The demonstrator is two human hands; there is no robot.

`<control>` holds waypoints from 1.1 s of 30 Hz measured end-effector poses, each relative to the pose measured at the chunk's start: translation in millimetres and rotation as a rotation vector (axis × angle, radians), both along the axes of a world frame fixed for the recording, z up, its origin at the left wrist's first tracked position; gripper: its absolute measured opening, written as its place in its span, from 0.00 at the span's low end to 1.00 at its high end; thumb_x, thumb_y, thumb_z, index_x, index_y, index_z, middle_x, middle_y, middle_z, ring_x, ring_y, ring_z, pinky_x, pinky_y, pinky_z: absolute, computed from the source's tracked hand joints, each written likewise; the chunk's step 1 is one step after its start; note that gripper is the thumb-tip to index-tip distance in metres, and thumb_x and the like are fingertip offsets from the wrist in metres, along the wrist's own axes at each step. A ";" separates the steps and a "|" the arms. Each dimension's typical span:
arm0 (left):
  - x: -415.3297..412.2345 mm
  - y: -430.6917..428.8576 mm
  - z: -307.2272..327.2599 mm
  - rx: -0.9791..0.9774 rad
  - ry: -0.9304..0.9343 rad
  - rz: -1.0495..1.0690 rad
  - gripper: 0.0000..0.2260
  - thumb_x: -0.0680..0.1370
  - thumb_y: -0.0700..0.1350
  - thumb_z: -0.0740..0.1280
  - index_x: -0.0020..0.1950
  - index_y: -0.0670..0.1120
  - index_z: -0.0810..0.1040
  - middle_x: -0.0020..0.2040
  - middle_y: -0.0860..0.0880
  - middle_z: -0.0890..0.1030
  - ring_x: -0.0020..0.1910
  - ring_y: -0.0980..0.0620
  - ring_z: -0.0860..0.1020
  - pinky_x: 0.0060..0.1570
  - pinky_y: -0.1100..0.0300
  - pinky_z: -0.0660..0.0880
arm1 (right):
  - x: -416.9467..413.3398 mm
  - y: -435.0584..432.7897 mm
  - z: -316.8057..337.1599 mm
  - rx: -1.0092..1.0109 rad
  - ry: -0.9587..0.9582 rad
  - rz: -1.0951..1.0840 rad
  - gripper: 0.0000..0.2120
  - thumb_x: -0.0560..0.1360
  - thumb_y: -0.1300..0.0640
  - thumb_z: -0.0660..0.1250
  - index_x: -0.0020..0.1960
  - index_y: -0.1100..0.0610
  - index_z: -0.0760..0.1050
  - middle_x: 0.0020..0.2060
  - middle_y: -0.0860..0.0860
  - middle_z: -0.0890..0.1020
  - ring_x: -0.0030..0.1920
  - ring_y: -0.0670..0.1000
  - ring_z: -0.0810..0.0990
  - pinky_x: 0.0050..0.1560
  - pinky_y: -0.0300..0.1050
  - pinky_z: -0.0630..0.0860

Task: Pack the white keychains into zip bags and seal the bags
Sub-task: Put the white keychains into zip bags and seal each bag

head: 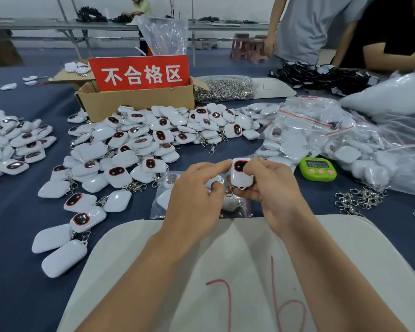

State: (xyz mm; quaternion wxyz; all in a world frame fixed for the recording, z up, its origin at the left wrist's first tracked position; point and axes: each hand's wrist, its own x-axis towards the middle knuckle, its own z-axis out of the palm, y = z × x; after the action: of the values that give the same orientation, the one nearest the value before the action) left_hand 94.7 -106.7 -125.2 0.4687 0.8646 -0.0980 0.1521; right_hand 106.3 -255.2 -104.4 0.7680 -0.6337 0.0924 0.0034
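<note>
My right hand [272, 185] grips a white keychain [241, 174] with a dark red-ringed face, upright, its metal clasp [230, 191] hanging below. My left hand [197, 190] reaches in from the left, its thumb and forefinger touching the keychain's left edge and the clasp. Under both hands lies a clear zip bag [163, 200] holding a few white keychains, partly hidden. A big loose pile of white keychains [130, 144] spreads to the left and behind.
A cardboard box [134, 99] with a red sign stands behind the pile. Filled zip bags [321, 130] heap up on the right, beside a green timer [318, 168]. Loose metal clasps [357, 198] lie at right. A white pad [225, 271] marked in red lies nearest me. People stand at far right.
</note>
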 end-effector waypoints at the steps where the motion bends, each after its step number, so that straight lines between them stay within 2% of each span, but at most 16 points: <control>1: 0.5 0.1 0.0 0.003 0.000 -0.006 0.25 0.72 0.44 0.59 0.65 0.62 0.82 0.60 0.62 0.80 0.61 0.66 0.73 0.54 0.81 0.63 | -0.3 -0.5 0.0 0.000 0.000 0.007 0.10 0.78 0.65 0.67 0.42 0.61 0.85 0.42 0.60 0.86 0.41 0.54 0.85 0.37 0.40 0.81; 10: -4.4 -2.0 1.5 0.027 -0.038 0.002 0.25 0.72 0.43 0.59 0.64 0.58 0.83 0.57 0.60 0.80 0.58 0.66 0.74 0.54 0.80 0.63 | 1.4 1.3 -6.0 -0.111 -0.036 -0.010 0.07 0.76 0.65 0.68 0.47 0.61 0.86 0.45 0.64 0.86 0.40 0.54 0.83 0.37 0.40 0.80; 13: -5.7 -1.2 2.7 0.019 -0.032 0.020 0.24 0.72 0.44 0.60 0.65 0.58 0.83 0.58 0.59 0.79 0.57 0.69 0.72 0.54 0.82 0.62 | 2.0 0.8 -6.6 -0.107 -0.048 0.025 0.07 0.77 0.65 0.68 0.49 0.60 0.85 0.47 0.63 0.86 0.44 0.53 0.84 0.40 0.43 0.83; 16: -6.2 -1.6 2.9 0.055 -0.041 0.032 0.23 0.74 0.42 0.65 0.67 0.58 0.82 0.59 0.56 0.79 0.58 0.64 0.72 0.54 0.82 0.60 | 1.2 -3.0 -6.0 -0.060 -0.053 0.128 0.12 0.76 0.71 0.65 0.53 0.61 0.83 0.48 0.61 0.87 0.46 0.54 0.86 0.46 0.45 0.85; 19: -5.8 -3.1 2.2 0.086 -0.033 0.024 0.25 0.75 0.38 0.69 0.70 0.58 0.79 0.61 0.54 0.80 0.61 0.60 0.73 0.55 0.81 0.61 | 0.1 -5.2 -4.9 -0.024 -0.060 0.181 0.17 0.74 0.76 0.62 0.54 0.61 0.82 0.47 0.59 0.88 0.42 0.52 0.86 0.44 0.41 0.82; 21: -5.9 -3.7 2.5 0.082 -0.030 0.026 0.26 0.75 0.38 0.69 0.70 0.58 0.79 0.61 0.55 0.80 0.62 0.59 0.74 0.55 0.78 0.62 | 1.0 -3.4 -4.9 -0.084 -0.072 0.155 0.18 0.74 0.76 0.62 0.53 0.59 0.82 0.45 0.57 0.88 0.38 0.50 0.84 0.38 0.40 0.80; 24: -7.6 -4.1 3.2 0.075 -0.038 0.016 0.25 0.74 0.40 0.67 0.69 0.58 0.79 0.61 0.56 0.81 0.62 0.60 0.74 0.56 0.76 0.65 | 2.6 -1.0 -6.4 -0.165 -0.066 0.097 0.21 0.72 0.76 0.61 0.50 0.55 0.83 0.42 0.57 0.88 0.35 0.51 0.83 0.38 0.44 0.79; 26: -9.0 -4.8 3.2 0.075 -0.032 0.014 0.26 0.73 0.43 0.64 0.70 0.58 0.78 0.61 0.58 0.81 0.63 0.61 0.73 0.58 0.71 0.68 | 2.2 -0.7 -6.5 -0.198 -0.067 0.092 0.21 0.72 0.75 0.61 0.50 0.54 0.83 0.42 0.56 0.88 0.37 0.52 0.84 0.42 0.47 0.79; 29: -8.1 -3.6 3.5 0.055 -0.054 0.068 0.28 0.74 0.46 0.63 0.76 0.57 0.73 0.63 0.60 0.79 0.65 0.61 0.72 0.59 0.80 0.60 | -0.2 1.1 -6.0 -0.282 -0.088 0.081 0.17 0.72 0.71 0.64 0.51 0.52 0.81 0.36 0.52 0.87 0.33 0.48 0.83 0.36 0.41 0.77; 31: -6.2 -0.4 4.8 0.040 -0.064 0.081 0.28 0.77 0.45 0.64 0.78 0.59 0.69 0.67 0.60 0.77 0.66 0.62 0.71 0.60 0.80 0.58 | -1.8 2.9 -6.6 -0.349 -0.115 0.066 0.13 0.73 0.67 0.67 0.51 0.50 0.77 0.33 0.51 0.86 0.31 0.47 0.81 0.33 0.39 0.76; 33: -4.8 2.0 5.7 0.016 -0.073 0.059 0.25 0.79 0.43 0.67 0.75 0.59 0.73 0.65 0.61 0.78 0.64 0.64 0.72 0.61 0.78 0.60 | -3.0 3.2 -7.3 -0.462 -0.185 0.051 0.07 0.75 0.62 0.70 0.47 0.51 0.76 0.30 0.49 0.84 0.28 0.46 0.75 0.30 0.39 0.72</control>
State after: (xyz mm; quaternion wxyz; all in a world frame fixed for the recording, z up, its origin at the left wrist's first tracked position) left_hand 90.0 -104.6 -119.5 0.4532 0.8647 -0.0906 0.1965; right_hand 103.3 -252.1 -111.7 0.6077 -0.7922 0.0040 -0.0562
